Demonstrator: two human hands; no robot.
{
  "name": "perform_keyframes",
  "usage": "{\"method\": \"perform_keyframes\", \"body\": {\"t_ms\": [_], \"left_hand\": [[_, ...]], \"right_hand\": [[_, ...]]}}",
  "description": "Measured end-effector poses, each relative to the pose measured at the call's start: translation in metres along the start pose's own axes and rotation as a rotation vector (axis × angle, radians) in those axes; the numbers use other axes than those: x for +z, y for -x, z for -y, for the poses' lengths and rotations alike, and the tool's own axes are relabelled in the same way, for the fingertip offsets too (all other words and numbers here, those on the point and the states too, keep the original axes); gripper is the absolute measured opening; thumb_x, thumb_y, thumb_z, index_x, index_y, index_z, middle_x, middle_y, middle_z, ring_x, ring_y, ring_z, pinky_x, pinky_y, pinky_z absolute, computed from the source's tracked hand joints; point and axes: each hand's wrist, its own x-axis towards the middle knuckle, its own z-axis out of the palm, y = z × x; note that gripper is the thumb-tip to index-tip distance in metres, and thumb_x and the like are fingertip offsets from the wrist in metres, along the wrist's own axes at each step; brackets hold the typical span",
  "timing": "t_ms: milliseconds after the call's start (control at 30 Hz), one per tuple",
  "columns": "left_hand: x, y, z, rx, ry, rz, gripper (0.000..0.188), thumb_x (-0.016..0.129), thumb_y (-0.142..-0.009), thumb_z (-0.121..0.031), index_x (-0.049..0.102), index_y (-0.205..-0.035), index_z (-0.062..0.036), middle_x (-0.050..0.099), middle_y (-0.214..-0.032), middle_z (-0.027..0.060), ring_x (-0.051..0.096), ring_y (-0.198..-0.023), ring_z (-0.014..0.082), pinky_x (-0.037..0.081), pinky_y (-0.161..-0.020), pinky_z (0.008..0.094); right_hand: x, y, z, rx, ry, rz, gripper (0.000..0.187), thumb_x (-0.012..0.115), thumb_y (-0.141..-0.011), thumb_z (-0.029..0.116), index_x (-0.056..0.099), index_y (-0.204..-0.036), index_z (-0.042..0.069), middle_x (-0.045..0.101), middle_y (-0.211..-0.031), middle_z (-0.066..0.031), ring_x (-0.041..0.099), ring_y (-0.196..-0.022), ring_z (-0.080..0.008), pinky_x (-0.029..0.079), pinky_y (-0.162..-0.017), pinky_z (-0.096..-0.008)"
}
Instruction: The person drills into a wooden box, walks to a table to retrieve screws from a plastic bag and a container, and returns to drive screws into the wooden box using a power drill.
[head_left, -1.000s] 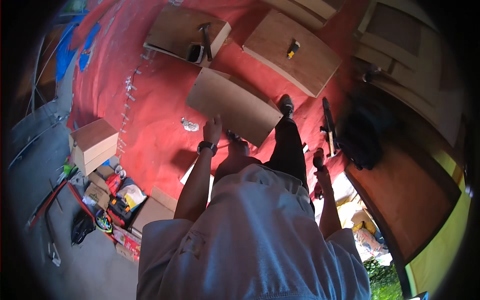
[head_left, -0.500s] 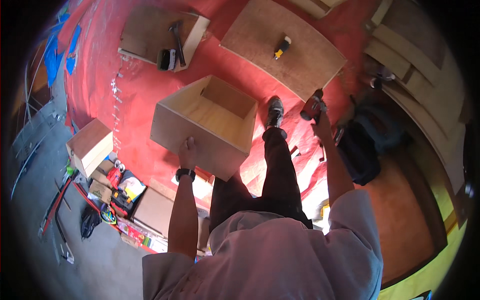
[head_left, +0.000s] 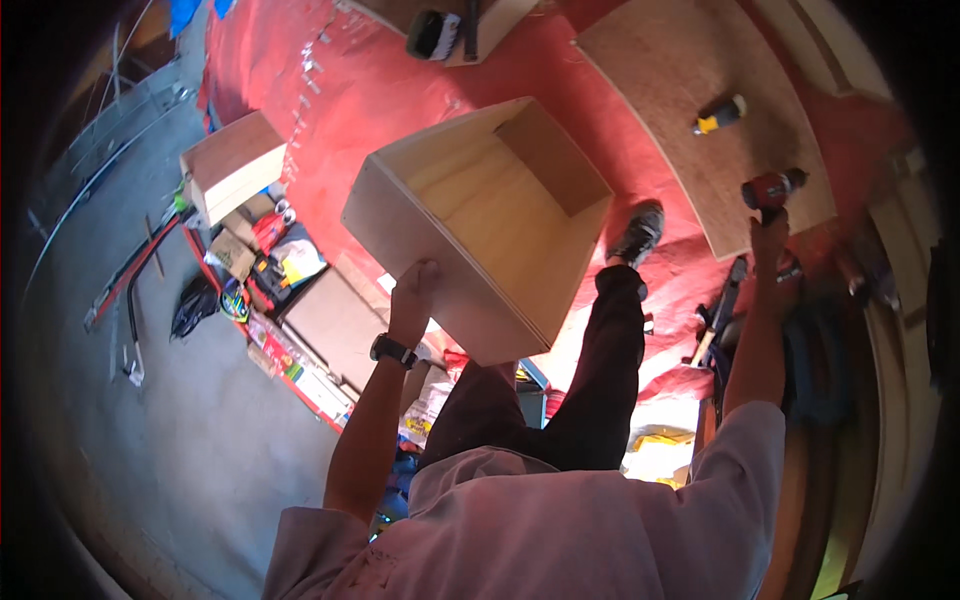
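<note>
An open-topped wooden box [head_left: 455,265] with plywood walls hangs tilted in front of my legs. My left hand [head_left: 412,300] grips its near side panel, with part of the fingers hidden. Out to the right, my right hand [head_left: 768,240] is closed round the handle of a red and black cordless drill [head_left: 768,190]. The drill is over the near right end of a large plywood board [head_left: 660,70]. On that board lies a tool with a yellow and black handle [head_left: 720,115].
Another wooden box [head_left: 505,25] carries a hammer [head_left: 472,30] and a dark brush-like item [head_left: 433,36]. At left, a smaller wooden box [head_left: 235,165] stands beside bags and cartons. Red sheeting [head_left: 340,130] covers the floor. A hammer [head_left: 705,345] lies beside my right leg.
My view has turned, so the surroundings shift. The box in my left hand has come closer and tilts more. My right hand has carried the drill outward to the right, over the board.
</note>
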Motion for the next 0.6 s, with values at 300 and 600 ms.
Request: {"method": "perform_keyframes", "body": {"t_ms": [300,600], "left_hand": [[-0.003,0.008,-0.016,-0.129,0.021,-0.023,0.029,0.049,-0.102,-0.025,0.065,-0.11,-0.0019,0.066,-0.088,0.0166,0.063,-0.08,0.0251,0.049,-0.073,0.0357],[0.005,0.004,-0.001,0.084,-0.115,-0.053,0.03,0.051,-0.103,-0.028,0.065,-0.114,-0.0045,0.071,-0.096,0.0194,0.069,-0.092,0.0362,0.053,-0.079,0.0411]], "right_hand": [[0.033,-0.027,0.029,-0.4,-0.378,-0.369,0.066,0.079,-0.074,0.013,0.05,-0.13,-0.008,0.066,-0.106,-0.0266,0.065,-0.103,-0.0427,0.053,-0.09,-0.0437],[0.047,-0.045,-0.022,-0.034,0.165,-0.119,0.065,0.066,-0.086,0.051,0.059,-0.115,-0.006,0.06,-0.116,-0.0334,0.061,-0.104,-0.0483,0.048,-0.09,-0.0562]]}}
